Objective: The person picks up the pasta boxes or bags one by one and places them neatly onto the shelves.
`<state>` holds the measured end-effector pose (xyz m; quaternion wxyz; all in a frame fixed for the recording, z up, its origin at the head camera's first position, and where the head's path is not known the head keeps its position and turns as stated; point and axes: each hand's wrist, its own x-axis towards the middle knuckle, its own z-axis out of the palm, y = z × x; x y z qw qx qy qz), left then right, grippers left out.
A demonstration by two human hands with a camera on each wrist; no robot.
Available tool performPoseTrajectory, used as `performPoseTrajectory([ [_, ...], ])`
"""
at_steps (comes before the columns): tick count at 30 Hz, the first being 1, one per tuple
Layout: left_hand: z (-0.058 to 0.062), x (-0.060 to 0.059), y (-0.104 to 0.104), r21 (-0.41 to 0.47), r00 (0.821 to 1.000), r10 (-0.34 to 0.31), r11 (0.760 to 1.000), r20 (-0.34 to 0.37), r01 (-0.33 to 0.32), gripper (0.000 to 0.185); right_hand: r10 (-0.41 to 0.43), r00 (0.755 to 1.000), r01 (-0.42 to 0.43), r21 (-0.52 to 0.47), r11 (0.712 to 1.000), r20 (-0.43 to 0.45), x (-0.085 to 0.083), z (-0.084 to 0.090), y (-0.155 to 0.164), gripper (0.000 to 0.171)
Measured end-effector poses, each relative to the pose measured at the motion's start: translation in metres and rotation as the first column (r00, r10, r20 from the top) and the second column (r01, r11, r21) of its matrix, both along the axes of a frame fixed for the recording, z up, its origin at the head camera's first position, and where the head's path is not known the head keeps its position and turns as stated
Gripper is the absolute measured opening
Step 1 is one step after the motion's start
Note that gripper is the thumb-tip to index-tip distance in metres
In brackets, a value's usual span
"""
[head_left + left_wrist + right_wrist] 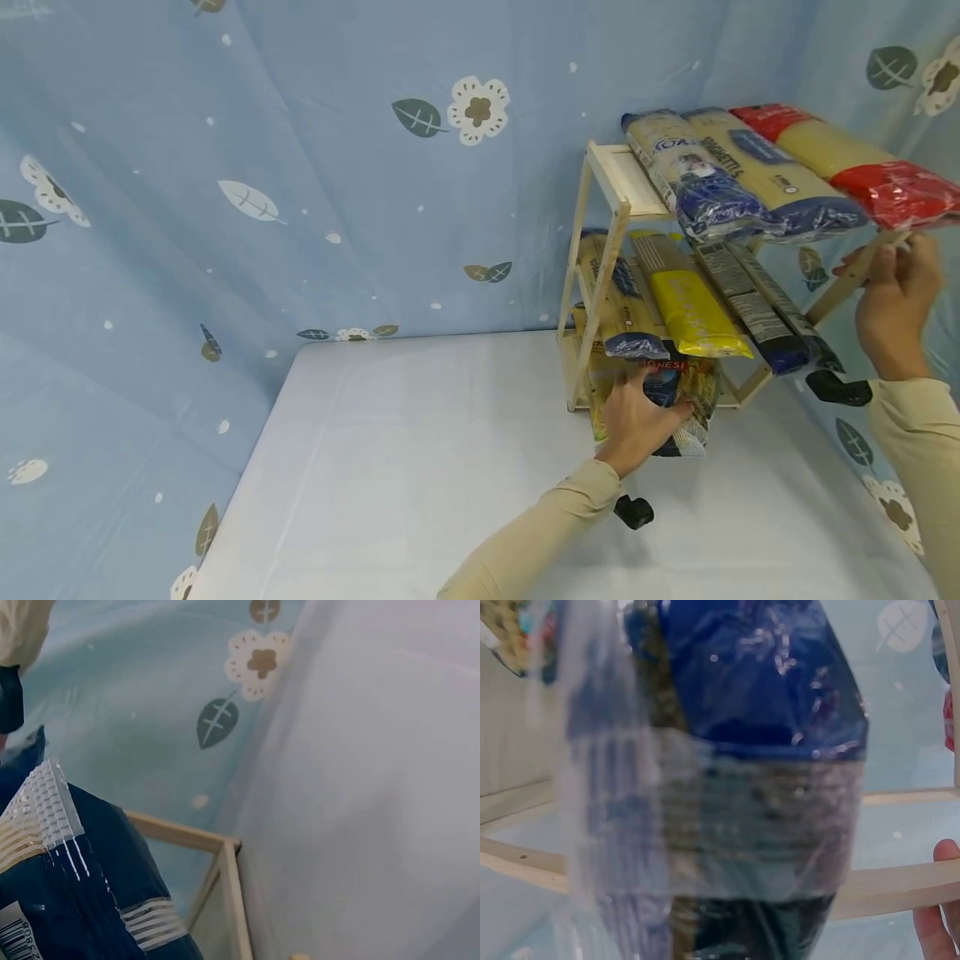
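My left hand [637, 421] reaches to the lower level of a light wooden rack [636, 179], fingers and thumb spread across a dark pasta bag [663, 385] and gripping it. Part of that bag is hidden by the hand and the packs above. In the left wrist view, a dark blue bag [112, 870] with a barcode is close to the camera. At the rack's right side, my right hand [900, 308] holds the wooden frame. Fingers [932, 934] curl at a wooden bar [900, 889] in the right wrist view, beside a blurred blue plastic pack [765, 682].
On the top level lie a blue-ended spaghetti pack [697, 171], another spaghetti pack [780, 171] and a red-ended pack [862, 162]. A yellow pack [690, 304] and dark packs [750, 304] overhang the middle level. White table [390, 467] and blue patterned curtain [337, 167] surround it.
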<state>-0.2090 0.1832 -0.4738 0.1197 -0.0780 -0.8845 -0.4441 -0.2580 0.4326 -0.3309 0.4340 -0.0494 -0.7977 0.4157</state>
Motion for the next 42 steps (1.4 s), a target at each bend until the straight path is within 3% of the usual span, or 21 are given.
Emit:
performPoseTrajectory([
  [5, 0.0, -0.015, 0.012, -0.012, 0.998, 0.047, 0.999, -0.036, -0.047, 0.058, 0.02, 1.0, -0.02, -0.009, 1.0, -0.015, 0.001, 0.001, 0.0, 0.03],
  [12, -0.005, -0.033, 0.023, 0.031, 0.998, 0.056, 0.998, 0.024, -0.056, 0.041, 0.05, 0.998, -0.051, -0.022, 0.998, -0.032, -0.001, 0.0, 0.003, 0.029],
  [16, -0.009, -0.045, 0.025, 0.094, 0.998, 0.056, 0.994, -0.033, -0.052, 0.03, 0.074, 0.997, -0.075, -0.036, 0.996, -0.027, -0.002, 0.001, 0.002, 0.029],
  [23, -0.013, -0.056, 0.035, 0.169, 0.993, 0.029, 0.986, -0.113, -0.009, 0.041, 0.041, 0.998, -0.04, -0.034, 0.999, 0.045, 0.001, 0.002, 0.004, 0.03],
  [25, -0.014, -0.059, 0.038, 0.176, 0.997, 0.034, 0.984, -0.07, -0.022, 0.04, 0.032, 0.998, -0.031, -0.02, 0.999, 0.049, 0.002, 0.002, 0.004, 0.031],
  [28, -0.015, -0.063, 0.042, 0.126, 0.997, 0.059, 0.99, 0.051, -0.065, 0.028, 0.052, 0.997, -0.05, -0.04, 0.998, 0.049, 0.002, 0.002, 0.004, 0.031],
  [30, -0.017, -0.066, 0.045, 0.068, 0.986, 0.074, 0.994, 0.148, -0.085, 0.028, 0.066, 0.997, -0.064, -0.051, 0.997, 0.041, 0.002, 0.002, 0.003, 0.031],
  [32, -0.018, -0.067, 0.048, 0.034, 0.978, 0.078, 0.996, 0.193, -0.087, 0.032, 0.084, 0.996, -0.083, -0.053, 0.995, 0.026, 0.003, 0.002, 0.003, 0.033],
  [35, -0.017, -0.068, 0.052, 0.086, 0.964, 0.06, 0.993, 0.258, -0.085, 0.038, 0.087, 0.996, -0.086, -0.042, 0.995, 0.016, 0.003, 0.005, 0.003, 0.034],
  [38, -0.017, -0.069, 0.056, 0.182, 0.939, 0.066, 0.974, 0.339, -0.134, 0.05, 0.091, 0.995, -0.088, -0.062, 0.994, 0.05, 0.003, 0.007, 0.003, 0.034],
  [42, -0.016, -0.07, 0.059, 0.284, 0.877, 0.034, 0.94, 0.48, -0.191, 0.083, 0.087, 0.993, -0.081, -0.079, 0.994, 0.084, 0.004, 0.007, 0.004, 0.035],
])
